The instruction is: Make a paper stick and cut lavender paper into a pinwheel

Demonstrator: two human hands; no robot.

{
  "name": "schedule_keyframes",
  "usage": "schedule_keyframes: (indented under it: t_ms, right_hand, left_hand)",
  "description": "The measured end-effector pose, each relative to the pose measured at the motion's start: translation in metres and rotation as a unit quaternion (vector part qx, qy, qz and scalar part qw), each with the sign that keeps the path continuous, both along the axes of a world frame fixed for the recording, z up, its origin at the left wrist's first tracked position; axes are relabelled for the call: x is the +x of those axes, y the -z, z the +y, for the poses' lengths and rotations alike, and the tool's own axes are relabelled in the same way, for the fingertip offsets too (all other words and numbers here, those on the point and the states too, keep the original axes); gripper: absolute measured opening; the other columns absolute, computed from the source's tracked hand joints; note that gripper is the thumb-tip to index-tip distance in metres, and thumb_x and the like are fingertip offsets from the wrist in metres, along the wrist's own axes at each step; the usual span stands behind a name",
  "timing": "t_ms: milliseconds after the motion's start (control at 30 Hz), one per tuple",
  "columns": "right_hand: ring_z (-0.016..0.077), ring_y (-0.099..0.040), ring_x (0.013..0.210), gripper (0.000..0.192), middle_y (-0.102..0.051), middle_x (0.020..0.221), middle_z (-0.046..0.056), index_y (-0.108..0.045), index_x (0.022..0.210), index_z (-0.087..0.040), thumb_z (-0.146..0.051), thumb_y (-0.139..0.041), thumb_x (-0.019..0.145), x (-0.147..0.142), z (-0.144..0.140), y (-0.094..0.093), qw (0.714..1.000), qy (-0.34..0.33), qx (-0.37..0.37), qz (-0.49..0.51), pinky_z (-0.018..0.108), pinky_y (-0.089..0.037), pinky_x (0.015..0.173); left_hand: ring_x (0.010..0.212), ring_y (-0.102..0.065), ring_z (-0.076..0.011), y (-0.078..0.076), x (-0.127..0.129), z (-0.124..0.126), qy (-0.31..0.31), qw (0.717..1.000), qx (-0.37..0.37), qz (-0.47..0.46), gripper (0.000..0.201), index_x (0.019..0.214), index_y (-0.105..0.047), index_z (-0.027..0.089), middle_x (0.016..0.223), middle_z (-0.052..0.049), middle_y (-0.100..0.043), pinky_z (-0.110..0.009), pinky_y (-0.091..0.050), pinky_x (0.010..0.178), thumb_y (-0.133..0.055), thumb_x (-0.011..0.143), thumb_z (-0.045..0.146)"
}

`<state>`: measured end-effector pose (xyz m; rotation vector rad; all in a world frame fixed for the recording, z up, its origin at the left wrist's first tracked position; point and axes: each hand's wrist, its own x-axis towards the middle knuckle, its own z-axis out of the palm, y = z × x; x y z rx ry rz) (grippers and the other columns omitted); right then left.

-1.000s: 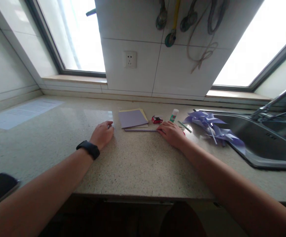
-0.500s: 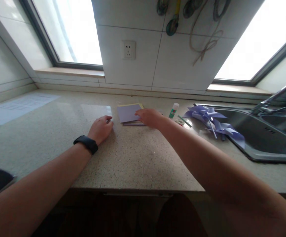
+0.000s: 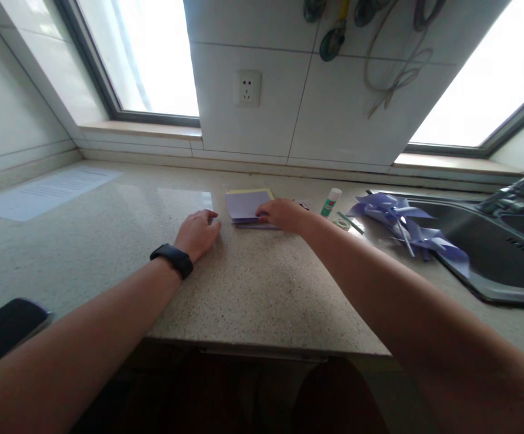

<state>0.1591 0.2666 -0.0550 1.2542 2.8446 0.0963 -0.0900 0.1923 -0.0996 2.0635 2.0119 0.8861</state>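
A stack of light purple paper (image 3: 247,205) lies on the counter, with a yellow sheet (image 3: 268,193) showing along its far and right edges. At the stack's right side, my right hand (image 3: 282,214) pinches the top purple paper, whose near edge stands a little above the layers below. My left hand (image 3: 199,234), with a black band on its wrist, rests on the counter left of the stack. It holds nothing, its fingers loosely bent and the thumb apart. Beyond my right forearm are a glue stick (image 3: 331,202), a roll of tape (image 3: 342,224) and a thin green stick (image 3: 351,223).
Purple pinwheels (image 3: 406,223) lie by the edge of the metal sink (image 3: 510,259) on the right. A printed sheet (image 3: 45,191) is at the far left. A dark object (image 3: 11,328) sits near my left forearm. Behind the counter, the tiled wall carries a socket (image 3: 248,89).
The near edge of the top purple paper has risen slightly at my right hand. The whole view has shifted, so things appear further right. My left hand stays resting on the counter.
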Motion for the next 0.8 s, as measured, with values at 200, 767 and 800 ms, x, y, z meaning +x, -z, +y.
schedule_keyframes:
  t_ms: [200,767,800]
  right_hand:
    - [0.0232,-0.066,0.104,0.028,-0.065,0.123,0.010,-0.064,0.122,-0.018,-0.034,-0.059,0.100,0.001,-0.011,-0.006,0.994,0.049,0.045,0.082,0.043,-0.056,0.089]
    - [0.0144,-0.056,0.058,0.033,-0.064,0.070,0.004,-0.071,0.094,-0.017,-0.041,-0.048,0.096,0.103,-0.058,-0.030,0.870,0.147,-0.031,0.470,0.027,-0.046,0.052]
    - [0.0150,-0.057,0.056,0.034,-0.065,0.067,0.004,-0.071,0.092,-0.017,-0.041,-0.047,0.096,0.107,-0.063,-0.021,0.878,0.152,-0.046,0.452,0.027,-0.046,0.050]
  left_hand:
    - [0.108,-0.067,-0.0289,-0.001,0.000,-0.001,0.001,1.000,0.003,-0.002,0.034,0.115,-0.071,0.013,0.116,-0.016,-0.074,-0.044,-0.051,0.100,-0.054,0.090,0.030]
    - [0.105,-0.067,-0.0295,0.005,-0.003,0.003,0.001,1.000,0.003,-0.003,0.033,0.113,-0.071,0.014,0.113,-0.016,-0.074,-0.045,-0.051,0.098,-0.055,0.090,0.031]
    - [0.105,-0.067,-0.0290,0.006,-0.003,0.004,0.001,1.000,0.004,-0.002,0.033,0.113,-0.071,0.015,0.113,-0.016,-0.074,-0.044,-0.051,0.098,-0.055,0.090,0.031]
